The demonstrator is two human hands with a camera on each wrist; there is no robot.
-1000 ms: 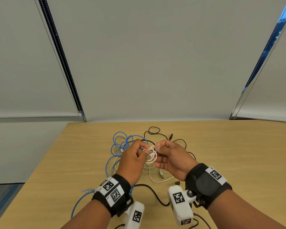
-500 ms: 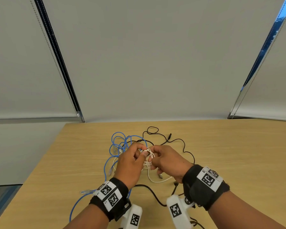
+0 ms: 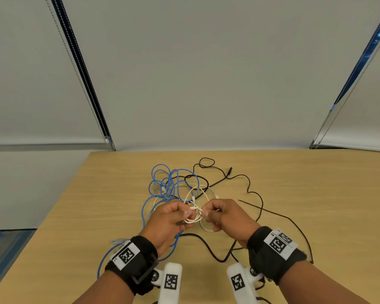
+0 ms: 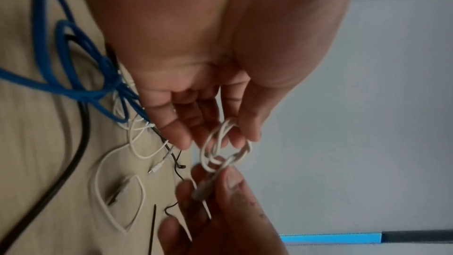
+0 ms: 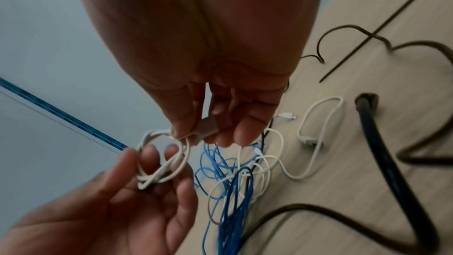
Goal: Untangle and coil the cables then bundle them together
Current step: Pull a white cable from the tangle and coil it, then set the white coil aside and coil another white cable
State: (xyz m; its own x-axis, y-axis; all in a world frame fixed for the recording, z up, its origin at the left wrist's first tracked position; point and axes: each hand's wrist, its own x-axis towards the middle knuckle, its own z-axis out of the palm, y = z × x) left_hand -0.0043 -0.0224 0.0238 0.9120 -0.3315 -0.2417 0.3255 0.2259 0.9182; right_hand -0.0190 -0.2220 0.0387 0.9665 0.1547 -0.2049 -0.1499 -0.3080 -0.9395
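Head view shows both hands raised just above the desk (image 3: 294, 194) at lower centre of the frame, close together. The left hand (image 3: 169, 220) curls its fingers (image 4: 247, 123) around a small coil of white cable (image 3: 194, 213), thumb and fingertips pinching the loops. The right hand (image 3: 228, 218) pinches the same cable's plug end between thumb and forefinger, other fingers curled. Behind them, toward upper centre of the desk, a blue cable (image 3: 162, 185) lies tangled with more white loops. A black cable (image 3: 250, 189) wanders to the right and passes under the wrists.
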